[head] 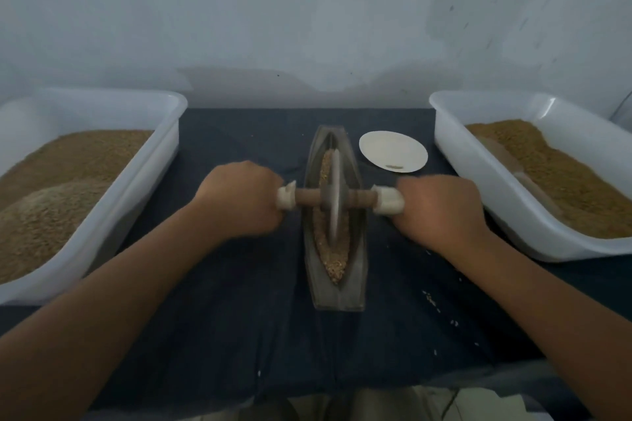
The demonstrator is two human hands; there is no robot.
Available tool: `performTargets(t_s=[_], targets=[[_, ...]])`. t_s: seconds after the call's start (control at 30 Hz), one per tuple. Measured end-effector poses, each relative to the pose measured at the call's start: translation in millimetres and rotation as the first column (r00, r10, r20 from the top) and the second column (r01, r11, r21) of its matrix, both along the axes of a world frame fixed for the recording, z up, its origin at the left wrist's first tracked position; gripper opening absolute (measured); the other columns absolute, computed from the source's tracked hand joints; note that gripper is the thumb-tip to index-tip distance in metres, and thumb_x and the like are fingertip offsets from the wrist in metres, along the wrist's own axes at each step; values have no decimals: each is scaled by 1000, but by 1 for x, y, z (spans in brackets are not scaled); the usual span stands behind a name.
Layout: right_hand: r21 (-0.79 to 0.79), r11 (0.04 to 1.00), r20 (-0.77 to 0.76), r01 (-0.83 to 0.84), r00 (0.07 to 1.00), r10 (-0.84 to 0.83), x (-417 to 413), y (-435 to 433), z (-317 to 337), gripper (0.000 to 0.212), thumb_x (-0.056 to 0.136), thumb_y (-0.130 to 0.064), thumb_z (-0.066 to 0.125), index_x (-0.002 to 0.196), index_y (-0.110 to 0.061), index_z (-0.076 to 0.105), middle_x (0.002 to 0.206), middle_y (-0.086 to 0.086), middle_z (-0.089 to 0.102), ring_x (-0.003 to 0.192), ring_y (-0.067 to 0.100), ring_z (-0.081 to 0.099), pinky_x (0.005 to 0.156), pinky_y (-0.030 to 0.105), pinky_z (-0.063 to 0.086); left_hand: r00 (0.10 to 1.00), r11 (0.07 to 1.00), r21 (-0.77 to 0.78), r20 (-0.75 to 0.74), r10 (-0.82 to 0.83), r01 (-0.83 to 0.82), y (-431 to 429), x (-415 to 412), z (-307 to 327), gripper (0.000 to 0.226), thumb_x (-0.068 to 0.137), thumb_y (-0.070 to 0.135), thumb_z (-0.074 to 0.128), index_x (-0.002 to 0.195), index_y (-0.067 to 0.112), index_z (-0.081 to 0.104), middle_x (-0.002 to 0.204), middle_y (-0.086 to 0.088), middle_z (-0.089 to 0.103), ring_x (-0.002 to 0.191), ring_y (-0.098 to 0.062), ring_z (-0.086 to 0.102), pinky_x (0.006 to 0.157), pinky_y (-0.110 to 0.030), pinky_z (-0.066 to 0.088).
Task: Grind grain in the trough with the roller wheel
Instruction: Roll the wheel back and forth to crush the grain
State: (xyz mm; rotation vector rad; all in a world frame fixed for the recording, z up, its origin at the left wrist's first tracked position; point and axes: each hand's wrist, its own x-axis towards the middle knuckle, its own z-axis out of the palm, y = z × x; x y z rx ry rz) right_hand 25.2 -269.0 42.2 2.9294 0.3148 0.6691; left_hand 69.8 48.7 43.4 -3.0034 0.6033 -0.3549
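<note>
Trough [355, 270]: set on the dark cloth [239, 318] between the hands; its long axis runs straight away from the person, with one pointed end near and one far.
Roller wheel [334, 215]: stood on edge in the trough at about mid-length, the disc in line with that axis and the axle [307, 196] laid crosswise; a grinding stroke is judged to be in hand.
Left hand [239, 196]: fingers are curled tight round the left handle [285, 202].
Right hand [441, 212]: fingers are wrapped round the right handle [386, 203].
Grain [333, 267]: spread along the channel and seen coarse at the near end; next, the wheel is to be rolled that way, pressed evenly and kept level.
</note>
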Motion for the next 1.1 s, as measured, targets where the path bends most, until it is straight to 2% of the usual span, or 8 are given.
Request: performTargets(t_s=[0.13,0.3,0.4,0.63,0.7,0.83,1.0,1.1], targets=[[0,998,34,-61,998,61,-2,-7,-5,32,72,-51,64,63,-29,43,49,-9,41,41,22,49,41,24,33,1000,1000,-26,9,18,-18,8,-12,-11,32,77,57,50,62,29,52,56,12,50,49,-8,42,47,-24,25],[53,994,9,97,995,-97,61,8,-2,25,86,-47,70,77,-27,57,68,-5,59,63,24,58,53,29,37,985,984,-46,-15,174,-174,-23,40,9,30,86,49,54,67,25,58,68,6,58,60,-18,55,58,-31,46],[72,988,-63,140,989,-135,67,9,2,22,90,-46,64,79,-29,55,74,-4,64,66,23,57,58,32,43,984,983,-35,-30,178,-179,-28,42,15,29,87,47,57,68,25,59,69,5,60,60,-18,56,58,-31,48],[36,998,27,-50,998,49,-13,-6,-6,30,73,-49,60,64,-30,38,49,-11,27,40,18,36,44,21,20,995,1000,-2,102,-5,5,6,-17,-8,37,79,62,44,59,31,47,52,13,48,45,-7,44,45,-23,28],[13,1000,20,-6,1000,6,-1,-5,-5,32,74,-48,67,65,-29,43,49,-11,30,42,20,38,46,21,16,998,999,-12,41,47,-47,1,-4,-8,39,85,60,46,61,30,52,56,12,52,50,-10,50,48,-25,34],[55,994,-50,92,995,-89,53,9,4,16,90,-37,65,79,-28,57,68,-6,55,64,21,56,54,30,35,984,983,-51,-21,177,-178,-21,43,5,37,89,54,53,66,26,59,68,6,60,62,-18,59,58,-31,47],[37,993,-86,109,991,-105,58,10,11,24,90,-34,61,72,-28,47,65,-7,49,59,17,49,53,30,34,983,984,-45,-74,167,-171,-22,42,10,33,89,53,54,69,27,60,69,7,61,62,-17,59,61,-33,53],[-7,1000,-36,3,999,-4,16,1,4,28,81,-41,66,70,-28,45,57,-8,42,51,21,47,46,27,23,998,998,-18,-13,64,-65,-1,5,-4,31,80,56,49,65,30,56,61,11,56,55,-10,53,51,-27,40]])
